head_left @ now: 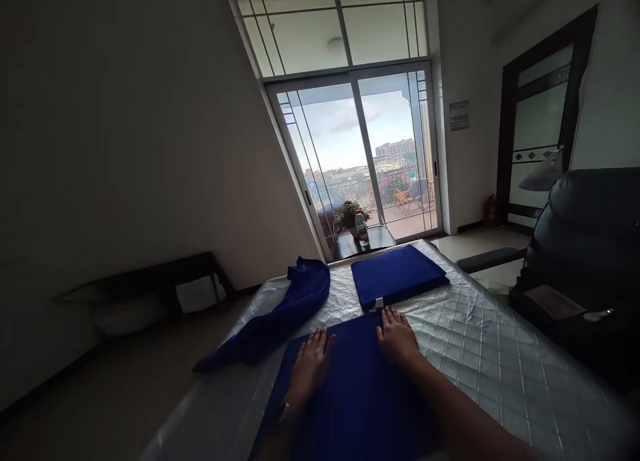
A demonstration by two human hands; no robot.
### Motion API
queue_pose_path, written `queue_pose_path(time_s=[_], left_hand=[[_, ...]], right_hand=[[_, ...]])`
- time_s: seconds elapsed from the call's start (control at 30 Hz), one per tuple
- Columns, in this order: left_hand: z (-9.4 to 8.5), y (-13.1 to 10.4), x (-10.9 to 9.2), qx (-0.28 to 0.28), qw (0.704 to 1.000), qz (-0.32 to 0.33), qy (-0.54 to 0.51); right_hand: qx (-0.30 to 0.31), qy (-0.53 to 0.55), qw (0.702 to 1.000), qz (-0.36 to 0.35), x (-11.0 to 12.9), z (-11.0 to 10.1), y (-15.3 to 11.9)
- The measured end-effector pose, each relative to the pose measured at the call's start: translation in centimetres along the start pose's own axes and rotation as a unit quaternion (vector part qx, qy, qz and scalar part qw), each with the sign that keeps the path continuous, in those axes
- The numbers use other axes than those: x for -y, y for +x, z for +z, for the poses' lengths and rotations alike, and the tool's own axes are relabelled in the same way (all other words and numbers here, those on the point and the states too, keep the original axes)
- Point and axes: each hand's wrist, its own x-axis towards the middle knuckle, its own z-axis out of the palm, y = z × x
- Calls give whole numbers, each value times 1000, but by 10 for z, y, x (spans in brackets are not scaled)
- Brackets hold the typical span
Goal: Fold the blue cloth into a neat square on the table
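A blue cloth lies flat and smooth on the silver quilted table cover, running toward me out of the bottom of the view. My left hand rests palm down on its left part, fingers stretched out. Near the far right corner, my right hand also lies flat on it, fingers extended. Just beyond is a neatly folded blue cloth with a small white tag at its near edge. To the left, a crumpled blue cloth trails over the cover.
Behind the far edge stands a small dark table with a water bottle and a potted plant. A black chair is at the right. A dark bench sits along the left wall, and glass sliding doors are ahead.
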Motion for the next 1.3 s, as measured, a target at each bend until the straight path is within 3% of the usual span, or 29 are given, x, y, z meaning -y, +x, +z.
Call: queue_pose_path(time_s=[0.1, 0.2, 0.7, 1.0, 1.3], left_hand=[[-2, -7, 31, 9, 997, -78, -13], [-2, -10, 41, 8, 993, -116, -34], [-5, -11, 34, -4, 986, -145, -82], [10, -6, 37, -49, 986, -149, -57], [16, -4, 42, -38, 989, -132, -56]], right_hand=[[-1, -10, 1000, -1, 0, 1, 0], [1, -21, 1000, -2, 1, 1, 0], [16, -63, 998, 0, 6, -5, -1], [6, -74, 997, -2, 4, 0, 2], [-3, -58, 998, -4, 3, 1, 1]])
